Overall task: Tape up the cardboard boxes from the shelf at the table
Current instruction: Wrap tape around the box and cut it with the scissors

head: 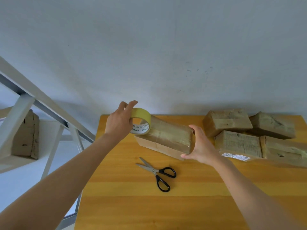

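Note:
A long cardboard box [166, 138] lies on the yellow wooden table [182, 196], its top wrapped in yellowish tape. My left hand [118, 122] grips a roll of yellow tape [141, 121] at the box's far left end, with a strip of tape running from the roll onto the box. My right hand [201, 146] holds the box's near right end, thumb at the bottom corner and fingers over the end face.
Black-handled scissors [157, 173] lie shut on the table in front of the box. Several taped boxes [232, 123] are piled at the right, one with a white label [235, 156]. A white shelf [29, 100] at the left holds another cardboard box [26, 136].

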The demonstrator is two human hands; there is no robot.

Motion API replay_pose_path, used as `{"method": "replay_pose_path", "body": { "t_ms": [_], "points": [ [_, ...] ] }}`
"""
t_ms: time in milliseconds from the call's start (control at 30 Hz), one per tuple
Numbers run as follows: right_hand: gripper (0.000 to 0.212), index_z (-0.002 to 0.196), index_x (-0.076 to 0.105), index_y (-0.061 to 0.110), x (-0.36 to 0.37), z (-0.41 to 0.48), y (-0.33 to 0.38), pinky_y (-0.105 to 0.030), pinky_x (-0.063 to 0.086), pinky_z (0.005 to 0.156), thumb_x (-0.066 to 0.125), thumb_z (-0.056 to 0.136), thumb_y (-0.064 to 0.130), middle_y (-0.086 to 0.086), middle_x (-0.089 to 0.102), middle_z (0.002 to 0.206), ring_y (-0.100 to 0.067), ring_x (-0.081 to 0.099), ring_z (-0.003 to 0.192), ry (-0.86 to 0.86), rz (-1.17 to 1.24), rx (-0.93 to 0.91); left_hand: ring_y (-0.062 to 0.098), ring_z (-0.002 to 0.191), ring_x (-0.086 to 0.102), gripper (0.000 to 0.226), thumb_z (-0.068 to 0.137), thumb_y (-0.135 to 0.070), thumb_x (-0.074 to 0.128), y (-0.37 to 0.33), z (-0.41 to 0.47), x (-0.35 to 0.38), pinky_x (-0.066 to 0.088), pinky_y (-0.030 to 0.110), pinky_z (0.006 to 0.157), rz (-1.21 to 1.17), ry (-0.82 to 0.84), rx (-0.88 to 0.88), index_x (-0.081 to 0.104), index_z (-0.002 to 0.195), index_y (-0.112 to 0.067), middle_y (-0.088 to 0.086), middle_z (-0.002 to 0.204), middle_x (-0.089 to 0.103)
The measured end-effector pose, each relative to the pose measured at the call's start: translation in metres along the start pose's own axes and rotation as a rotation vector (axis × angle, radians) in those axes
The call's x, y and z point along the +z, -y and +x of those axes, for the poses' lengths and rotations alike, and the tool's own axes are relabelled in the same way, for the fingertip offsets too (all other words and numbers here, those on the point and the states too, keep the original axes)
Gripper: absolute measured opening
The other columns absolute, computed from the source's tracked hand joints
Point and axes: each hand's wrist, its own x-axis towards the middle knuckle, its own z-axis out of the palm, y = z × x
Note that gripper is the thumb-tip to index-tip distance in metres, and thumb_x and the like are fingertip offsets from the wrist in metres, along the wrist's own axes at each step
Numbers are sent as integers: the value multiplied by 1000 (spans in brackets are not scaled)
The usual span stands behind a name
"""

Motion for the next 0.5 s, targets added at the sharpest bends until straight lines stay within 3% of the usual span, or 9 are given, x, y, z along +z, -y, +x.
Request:
{"method": "replay_pose_path", "body": {
  "t_ms": [100,200,267,333,500],
  "points": [
    [121,149,15,24,3,-2,-3,-32,37,106,93,58,40,5,25,150,-15,37,134,-12,8,11,22,89,61,50,90,-9,58,-7,-1,7,54,40,75,-284,13,-323,45,136,-21,1,109,59],
    [122,150,16,22,4,-1,-4,-32,38,106,93,58,41,6,25,150,-14,36,134,-19,2,10,24,88,63,40,93,-9,53,-10,1,15,54,40,68,-461,39,-494,51,131,-21,5,107,64],
    [121,150,15,23,4,-1,-5,-30,39,103,92,58,41,8,24,149,-13,37,132,-17,-3,12,28,89,61,39,93,-1,47,-11,0,16,49,40,64,-434,57,-424,54,127,-19,8,107,63],
    [120,149,16,24,4,-2,-8,-29,40,101,92,59,41,8,23,149,-13,38,132,-16,-5,13,30,87,58,45,88,6,43,-7,0,12,48,40,65,-299,79,-244,54,125,-18,9,107,57],
    [119,150,15,25,3,-2,-8,-28,41,99,92,60,40,10,22,151,-13,40,131,-8,-4,3,39,70,57,53,86,6,47,5,13,2,46,42,57,85,206,-2,44,132,-19,10,113,48]
  ]
}}
